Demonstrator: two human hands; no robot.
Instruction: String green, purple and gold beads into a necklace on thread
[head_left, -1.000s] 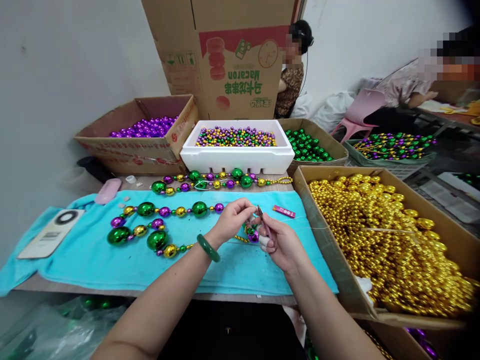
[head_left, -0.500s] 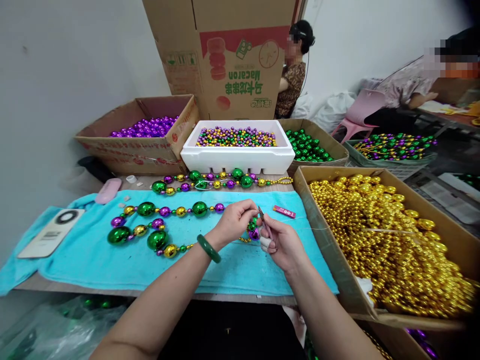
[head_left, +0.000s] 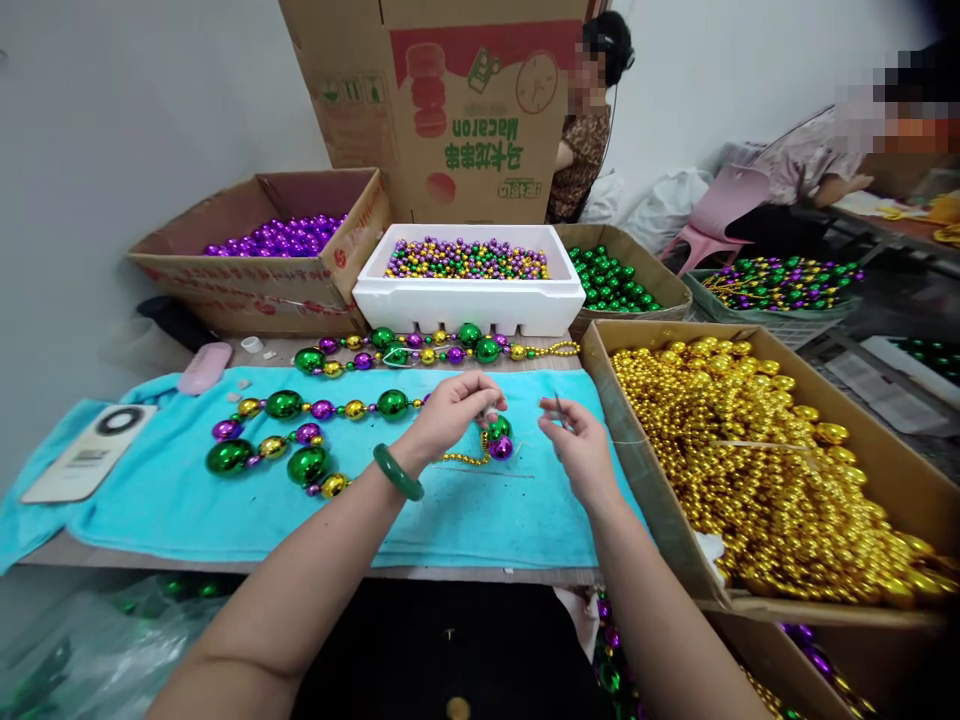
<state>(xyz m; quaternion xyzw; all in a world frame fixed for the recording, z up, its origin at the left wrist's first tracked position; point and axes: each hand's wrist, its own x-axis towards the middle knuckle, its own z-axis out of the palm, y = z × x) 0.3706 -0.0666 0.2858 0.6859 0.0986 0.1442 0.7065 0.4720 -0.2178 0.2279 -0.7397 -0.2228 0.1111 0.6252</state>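
My left hand [head_left: 454, 412] pinching the bead string [head_left: 307, 465], winding across a turquoise towel [head_left: 480, 535], my right hand [head_left: 581, 445] pinching a slim pointed tool [head_left: 559, 408], cardboard box [head_left: 480, 150] behind, upside-down "Macaron" and "马卡龙串串" on it

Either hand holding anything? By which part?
Left hand: appears to pinch the bead strand beside a green bead; exact part hidden. Right hand: slim metal tool, gripped below its exposed tip.

Tall Macaron carton [head_left: 484, 115], pink chair [head_left: 716, 212], white sacks [head_left: 667, 208], person [head_left: 585, 145] in brown patterned top
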